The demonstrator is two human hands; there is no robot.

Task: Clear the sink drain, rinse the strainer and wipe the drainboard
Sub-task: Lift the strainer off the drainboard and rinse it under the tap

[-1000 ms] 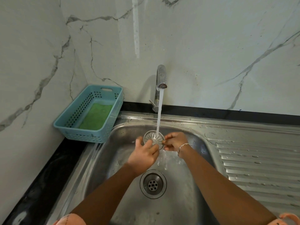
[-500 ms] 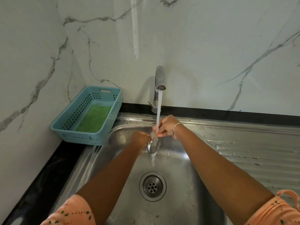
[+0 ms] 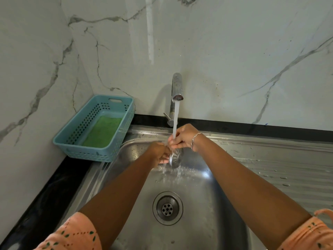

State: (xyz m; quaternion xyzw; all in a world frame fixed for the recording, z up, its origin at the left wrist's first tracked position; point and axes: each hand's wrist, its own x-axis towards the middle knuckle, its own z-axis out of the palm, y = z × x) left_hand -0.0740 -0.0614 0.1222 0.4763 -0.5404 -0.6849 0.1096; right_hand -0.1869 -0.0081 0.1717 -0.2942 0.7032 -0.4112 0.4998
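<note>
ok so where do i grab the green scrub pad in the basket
Come from straight above: the green scrub pad lies flat on the floor of the blue basket, walled on all sides. Probably pinch its far short edge, where bare floor leaves room to get under it.

Teal basket (image 3: 75, 136), green cloth (image 3: 103, 131)

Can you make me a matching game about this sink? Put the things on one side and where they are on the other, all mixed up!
Things:
1. strainer
2. green pad
3. drain
4. tap

Places:
A. lying in the blue basket
B. in the bottom of the sink
C. held by the left hand and right hand under the water
D. at the back by the marble wall, pouring water

Pairs: 1-C, 2-A, 3-B, 4-D
</note>
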